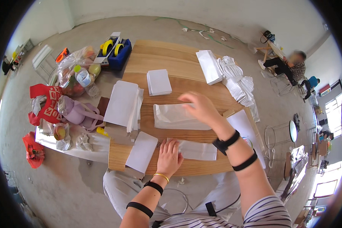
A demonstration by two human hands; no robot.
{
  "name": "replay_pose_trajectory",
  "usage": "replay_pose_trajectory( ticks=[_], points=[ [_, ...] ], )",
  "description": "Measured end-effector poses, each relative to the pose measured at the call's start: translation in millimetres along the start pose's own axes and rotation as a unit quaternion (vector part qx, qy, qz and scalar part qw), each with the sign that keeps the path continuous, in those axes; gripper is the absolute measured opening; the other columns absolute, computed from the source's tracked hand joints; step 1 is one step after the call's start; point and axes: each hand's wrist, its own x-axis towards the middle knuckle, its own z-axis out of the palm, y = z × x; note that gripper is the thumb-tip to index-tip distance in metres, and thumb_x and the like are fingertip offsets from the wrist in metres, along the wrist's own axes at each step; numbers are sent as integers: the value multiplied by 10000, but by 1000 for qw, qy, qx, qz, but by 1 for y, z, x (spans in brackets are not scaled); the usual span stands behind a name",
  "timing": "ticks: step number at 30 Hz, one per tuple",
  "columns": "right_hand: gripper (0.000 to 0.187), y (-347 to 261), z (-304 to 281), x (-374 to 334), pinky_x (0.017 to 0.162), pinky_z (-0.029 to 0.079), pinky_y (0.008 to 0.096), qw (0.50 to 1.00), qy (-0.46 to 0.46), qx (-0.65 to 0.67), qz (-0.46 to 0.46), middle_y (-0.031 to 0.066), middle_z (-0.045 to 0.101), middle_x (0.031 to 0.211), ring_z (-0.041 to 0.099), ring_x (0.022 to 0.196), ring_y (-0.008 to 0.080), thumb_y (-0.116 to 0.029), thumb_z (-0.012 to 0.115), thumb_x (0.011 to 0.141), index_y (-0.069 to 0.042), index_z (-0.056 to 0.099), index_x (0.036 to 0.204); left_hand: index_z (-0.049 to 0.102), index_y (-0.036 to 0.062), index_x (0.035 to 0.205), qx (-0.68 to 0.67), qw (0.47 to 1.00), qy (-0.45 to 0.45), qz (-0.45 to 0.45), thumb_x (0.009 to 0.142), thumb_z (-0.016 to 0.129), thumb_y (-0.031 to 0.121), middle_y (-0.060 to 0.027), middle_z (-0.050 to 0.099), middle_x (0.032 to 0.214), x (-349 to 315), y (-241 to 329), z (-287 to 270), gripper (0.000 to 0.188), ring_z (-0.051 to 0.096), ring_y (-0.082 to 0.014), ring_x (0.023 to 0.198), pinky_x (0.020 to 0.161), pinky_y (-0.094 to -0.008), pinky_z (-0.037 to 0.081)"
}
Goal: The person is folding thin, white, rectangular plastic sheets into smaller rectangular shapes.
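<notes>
- Our left hand presses flat, fingers spread, on a small white paper bag lying on the wooden tabletop.
- Our right hand hovers open, holding nothing, above a larger white paper bag.

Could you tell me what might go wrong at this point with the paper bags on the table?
The left hand presses a flat white bag near the table edge; it could slide off. A white sheet already overhangs that edge. The right hand hovers blurred over another bag and might crease it.
</notes>
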Motion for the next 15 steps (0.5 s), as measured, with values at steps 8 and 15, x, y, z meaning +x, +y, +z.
replay_pose_trajectory(
  ticks=[8, 15],
  points=[
    [208, 65, 25, -154, 869, 507, 400, 958, 198, 31, 203, 153, 679, 1067, 647, 1004, 321, -100, 628, 905, -31, 667, 1097, 499, 45, 1261, -38, 997, 61, 14, 796, 669, 112, -139, 532, 1295, -2, 3, -12, 500, 443, -360, 1291, 1155, -544, 271],
    [457, 56, 62, -138, 1052, 392, 464, 965, 193, -50, 170, 217, 561, 1318, 505, 1236, 379, -195, 615, 936, -33, 515, 1352, 470, 34, 1320, -80, 992, 21, 98, 853, 637, 128, -163, 482, 1388, 41, 37, -37, 506, 389, -380, 1357, 1173, -554, 225]
  ],
)
